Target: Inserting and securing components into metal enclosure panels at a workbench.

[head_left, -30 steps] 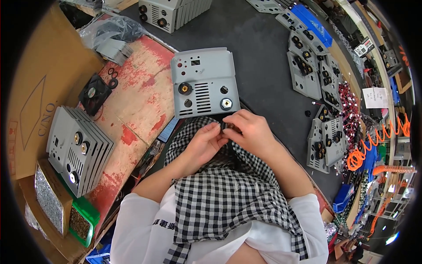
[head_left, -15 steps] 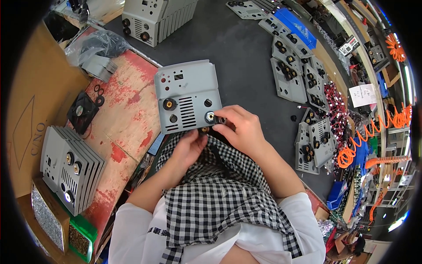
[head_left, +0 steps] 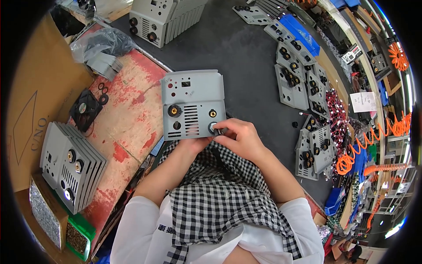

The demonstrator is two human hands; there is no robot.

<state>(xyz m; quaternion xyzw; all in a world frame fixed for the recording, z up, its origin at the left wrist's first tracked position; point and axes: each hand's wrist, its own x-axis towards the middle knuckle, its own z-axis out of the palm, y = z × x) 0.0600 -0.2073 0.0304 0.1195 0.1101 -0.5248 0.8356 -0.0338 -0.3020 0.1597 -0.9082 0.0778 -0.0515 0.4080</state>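
Note:
A grey sheet-metal panel (head_left: 193, 94) with slots, round holes and a small rectangular window is in front of my apron. On it, a black connector with a brass centre (head_left: 174, 110) sits left of the slots. Another brass-centred black part (head_left: 213, 113) shows in the upper right hole. My right hand (head_left: 239, 137) is closed, thumb and fingers pinching a round metal fitting (head_left: 212, 127) at the panel's lower right corner. Under the panel's near edge is my left hand (head_left: 196, 144); its fingers are hidden behind the panel.
Stacked grey panels (head_left: 72, 165) stand at left, near a black fan (head_left: 84, 110) and black rings (head_left: 103, 99). More panels (head_left: 167, 20) stand at the far side of the dark table. Panels with connectors (head_left: 292, 88) lie at right, beside a blue bin (head_left: 301, 35) and red wires (head_left: 336, 116).
A brass-centred part now fills the upper right hole, which was dark before. My left hand has gone further under the panel. The right hand still works at the lower right fitting.

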